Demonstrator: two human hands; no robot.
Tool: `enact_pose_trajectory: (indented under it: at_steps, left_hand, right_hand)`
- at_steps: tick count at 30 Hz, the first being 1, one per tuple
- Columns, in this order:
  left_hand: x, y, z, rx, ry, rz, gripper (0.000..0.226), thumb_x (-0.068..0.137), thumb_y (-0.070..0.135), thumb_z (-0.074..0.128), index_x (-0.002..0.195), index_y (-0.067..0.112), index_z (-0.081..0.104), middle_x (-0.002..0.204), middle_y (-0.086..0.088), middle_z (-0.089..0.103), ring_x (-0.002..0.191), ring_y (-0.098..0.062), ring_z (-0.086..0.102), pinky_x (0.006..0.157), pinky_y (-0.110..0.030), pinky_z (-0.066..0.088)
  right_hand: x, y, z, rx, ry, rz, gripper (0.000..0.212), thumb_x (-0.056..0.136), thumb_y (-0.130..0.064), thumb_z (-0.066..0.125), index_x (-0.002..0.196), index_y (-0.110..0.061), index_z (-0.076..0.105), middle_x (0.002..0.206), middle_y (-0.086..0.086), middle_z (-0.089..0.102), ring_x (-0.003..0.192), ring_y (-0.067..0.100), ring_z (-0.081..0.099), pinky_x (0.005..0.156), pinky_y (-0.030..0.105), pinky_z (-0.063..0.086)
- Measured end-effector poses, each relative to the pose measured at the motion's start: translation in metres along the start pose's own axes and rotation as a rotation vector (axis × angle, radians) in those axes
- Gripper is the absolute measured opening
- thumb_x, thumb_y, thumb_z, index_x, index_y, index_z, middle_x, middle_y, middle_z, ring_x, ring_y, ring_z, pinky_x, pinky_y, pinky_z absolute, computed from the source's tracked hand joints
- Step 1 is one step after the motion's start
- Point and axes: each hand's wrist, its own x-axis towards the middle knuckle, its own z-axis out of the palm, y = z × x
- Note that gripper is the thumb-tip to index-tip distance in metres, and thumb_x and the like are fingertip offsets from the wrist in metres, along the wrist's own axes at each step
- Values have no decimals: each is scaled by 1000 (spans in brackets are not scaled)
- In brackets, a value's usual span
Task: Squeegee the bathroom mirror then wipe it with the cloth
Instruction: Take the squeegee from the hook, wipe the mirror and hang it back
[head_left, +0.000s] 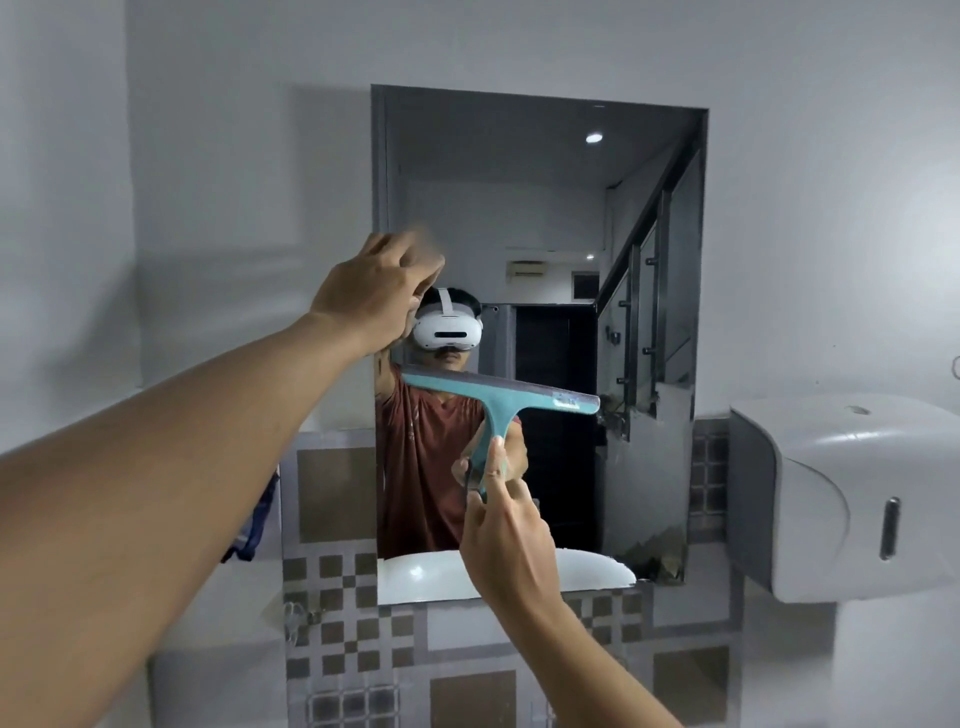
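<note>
Wall (831, 208) carries everything — mirror (519, 208) mounted mid-wall above the checkered tile band (337, 597), white paper dispenser (852, 499) fixed just beside the mirror's lower right corner, blue cloth (254, 525) hanging near its lower left, partly hidden by the forearm.

- Single view: one wide-angle camera worn on the person's head.
- Facing: forward and level to slightly upward, square onto the wall-mounted mirror (545, 234) at frame centre.
- Range: close; both forearms enter from the lower left and lower centre edges.
- Self-view: the white headset (447, 327) carrying the camera is reflected left of frame centre.
- Distortion: straight wall lines bow near the frame edges.
- Overlap: none; no second view exists.
</note>
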Motion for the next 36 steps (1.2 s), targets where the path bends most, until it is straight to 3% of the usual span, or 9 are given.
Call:
enact_pose_trajectory:
  at_steps: [5,9,12,16,21,25,36]
  left_hand:
    - [-1,0,1,4,15,-4,57,90,11,63,143,23,48,148,-6,40,131,-32,37,77,-55,57]
    - [-1,2,2,15,10,2,56,92,15,64,145,22,46,150,-7,39,134,-32,36,78,-55,58]
    - [-2,4,6,13,29,0,58,92,16,64,146,20,44,152,-9,36,136,-33,36,84,-54,56]
    - [-15,15,14,51,94,36,62,87,24,70,144,15,47,149,-15,39,133,-37,39,101,-52,46]
    - [-39,40,31,-63,33,42,68,86,35,72,146,16,47,153,-15,37,140,-34,33,109,-52,41]
    - [-46,44,33,-66,-6,30,73,86,34,72,150,16,42,157,-17,30,144,-35,27,113,-52,36]
    - [-46,48,26,-93,-28,-1,76,83,33,76,149,16,42,156,-15,32,143,-35,27,112,-55,39]
  right_hand:
    - [-13,24,2,-210,-43,-120,69,94,-20,51,158,-24,26,130,13,65,49,16,58,34,27,41]
    - [-4,44,-27,-373,-83,-222,79,85,-13,62,156,-29,32,133,11,65,56,18,64,38,23,30]
    - [8,67,-56,-494,-78,-305,76,86,-15,62,154,-36,35,137,11,62,67,21,66,40,24,36]
    - [26,97,-86,-572,-14,-425,63,90,-20,72,147,-35,49,105,13,70,65,24,64,46,36,55]
    - [34,119,-107,-670,27,-507,67,85,-6,75,144,-30,55,105,18,70,68,31,67,52,43,58]
    - [29,142,-113,-672,20,-438,66,92,-11,67,150,-34,44,100,13,67,67,28,64,51,40,56]
    - [1,168,-111,-610,-5,-141,81,90,-11,68,155,-37,28,78,9,56,55,26,53,39,35,47]
